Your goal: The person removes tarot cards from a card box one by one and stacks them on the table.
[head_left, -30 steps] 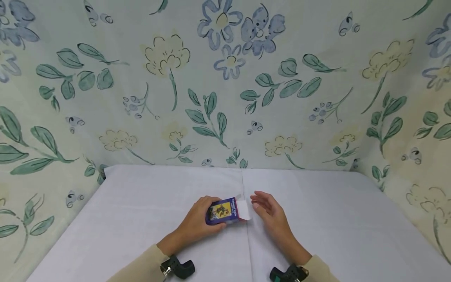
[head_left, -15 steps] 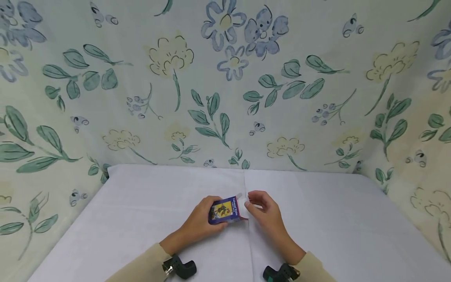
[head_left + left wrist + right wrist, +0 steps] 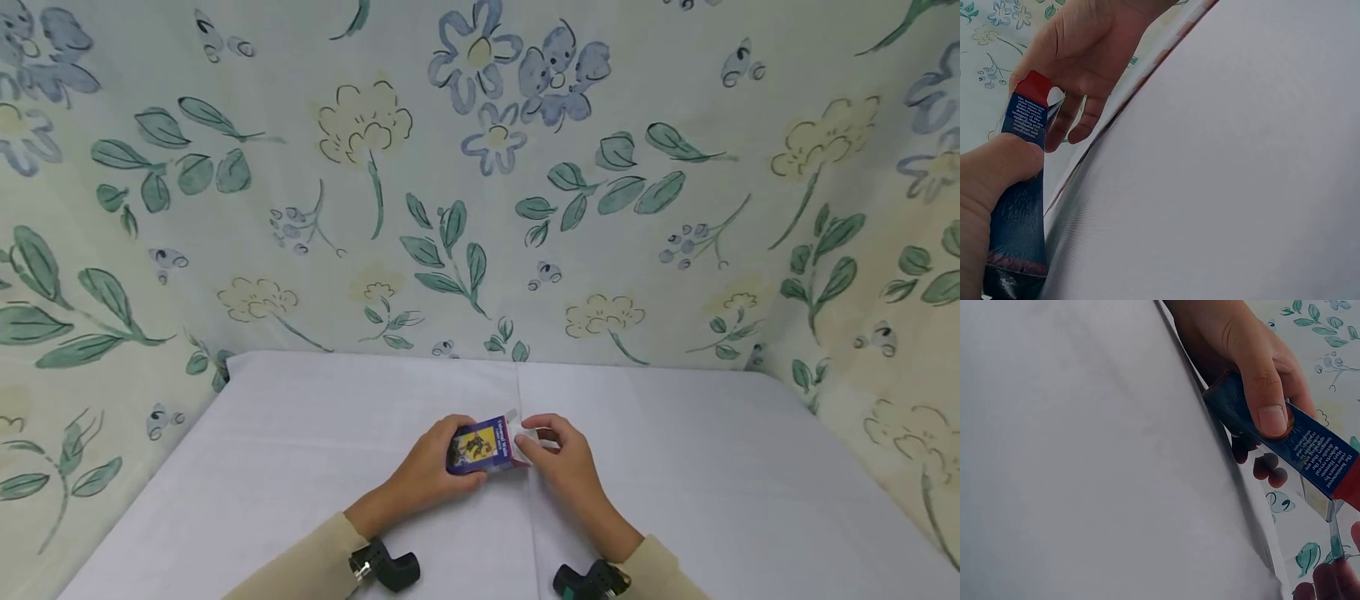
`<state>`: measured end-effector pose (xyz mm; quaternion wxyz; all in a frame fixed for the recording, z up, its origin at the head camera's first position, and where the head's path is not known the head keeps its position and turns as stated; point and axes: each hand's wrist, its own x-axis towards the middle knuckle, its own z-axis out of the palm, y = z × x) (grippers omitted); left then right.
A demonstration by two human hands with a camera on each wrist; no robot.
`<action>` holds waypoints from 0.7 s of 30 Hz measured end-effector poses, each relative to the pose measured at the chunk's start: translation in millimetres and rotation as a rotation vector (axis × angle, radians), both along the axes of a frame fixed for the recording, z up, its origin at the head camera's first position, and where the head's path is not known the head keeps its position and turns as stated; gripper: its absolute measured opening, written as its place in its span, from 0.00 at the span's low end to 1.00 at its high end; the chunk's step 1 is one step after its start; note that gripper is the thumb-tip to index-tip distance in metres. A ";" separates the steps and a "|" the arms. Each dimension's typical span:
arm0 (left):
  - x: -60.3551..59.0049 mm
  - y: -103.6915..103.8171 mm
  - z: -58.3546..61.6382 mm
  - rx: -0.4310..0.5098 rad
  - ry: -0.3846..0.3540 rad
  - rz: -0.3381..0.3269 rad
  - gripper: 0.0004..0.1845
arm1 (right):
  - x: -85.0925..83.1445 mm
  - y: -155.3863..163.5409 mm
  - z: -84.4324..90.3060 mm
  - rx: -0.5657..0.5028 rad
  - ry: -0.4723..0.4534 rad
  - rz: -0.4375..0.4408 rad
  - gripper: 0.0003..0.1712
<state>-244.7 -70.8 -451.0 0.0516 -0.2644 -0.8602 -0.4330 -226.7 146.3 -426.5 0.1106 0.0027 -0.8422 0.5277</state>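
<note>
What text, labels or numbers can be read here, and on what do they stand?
Card box, front: a few white lines beside the yellow picture, too small to read.
Card box narrow side: several lines of white print on blue, too blurred to read.
No other text shows on the table or the floral backdrop.

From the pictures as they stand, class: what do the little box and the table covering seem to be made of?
Box: probably thin printed card with a slight sheen; it has sharp folded edges and a white flap.
Covering: seemingly matte white cloth; it shows a centre crease and fine weave.

blue/yellow box [image 3: 480, 447], white table [image 3: 300, 467], floral backdrop [image 3: 480, 167]
</note>
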 end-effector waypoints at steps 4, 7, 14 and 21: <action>-1.6 -1.3 0.1 -0.003 -0.023 -0.013 0.38 | -1.0 1.4 -4.4 -0.035 -0.044 0.005 0.12; -1.9 -1.4 0.4 -0.006 -0.039 -0.031 0.38 | -1.7 4.4 -7.4 -0.053 -0.058 0.011 0.13; -1.3 -1.9 2.2 -0.005 -0.013 -0.047 0.39 | -1.1 7.2 -9.5 -0.054 -0.037 0.040 0.11; 1.3 -4.1 -0.2 -0.046 0.001 -0.064 0.41 | 1.8 4.7 -14.2 -0.043 -0.049 0.047 0.09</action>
